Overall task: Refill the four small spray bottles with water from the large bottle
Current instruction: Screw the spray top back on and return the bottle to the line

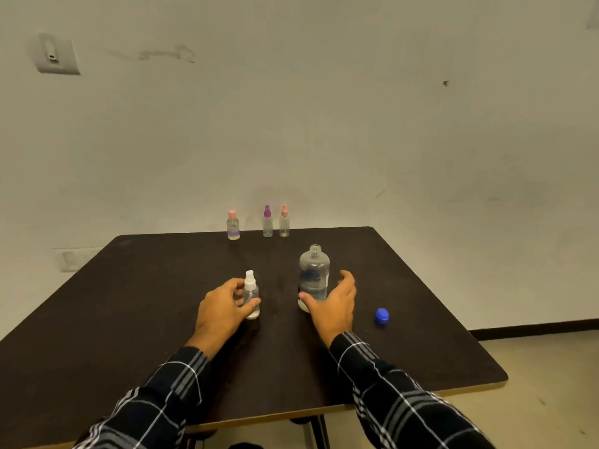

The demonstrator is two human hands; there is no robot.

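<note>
Looking down from the head camera, we see our left hand (223, 309) curled round the white-capped spray bottle (252, 290), with the thumb across its near side and the fingers wrapped behind it. The bottle stands upright on the dark table (129, 286). Just right of those fingers, our right hand (334, 303) is spread wide beside the large bottle (313, 273), which stands upright with its threaded neck uncapped. The thumb lies at the front of its base, perhaps touching it, though blur leaves that unsure, and the fingertips stand apart from its right side. Further right of that hand, the blue cap (382, 315) lies on the table. Well beyond both sets of fingers, at the far edge, stand the pink-capped bottle with a purple label (233, 225), the purple-capped bottle (267, 222) and, just beside it, the second pink-capped bottle (284, 222), all upright.
</note>
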